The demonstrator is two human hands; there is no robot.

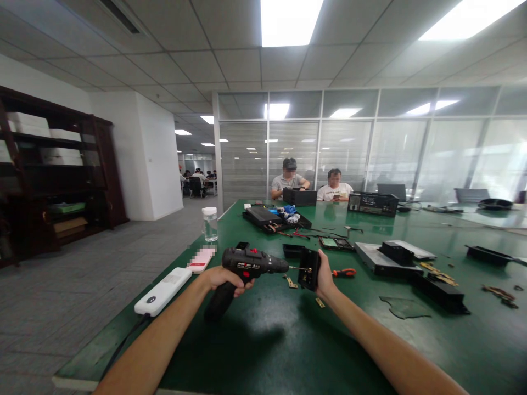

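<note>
My left hand (229, 278) is wrapped round the grip of a black cordless drill (247, 260) with red switches. The drill lies level and its long bit (297, 267) points right, its tip at the inner side of a black plastic housing (308, 269). My right hand (325, 274) grips that housing upright from its right side. Something brass-coloured shows inside the housing where the bit ends. Below on the green table lie small brass pieces (292, 282). An orange-and-black screwdriver (345, 272) lies just right of my right hand.
On the left edge are a white power bank-like device (162, 292) with a cable, a pink-and-white box (201, 258) and a clear jar (209, 225). Dismantled black parts (440, 291) and a silver case (373, 259) lie right. Two people (289, 178) sit across the table.
</note>
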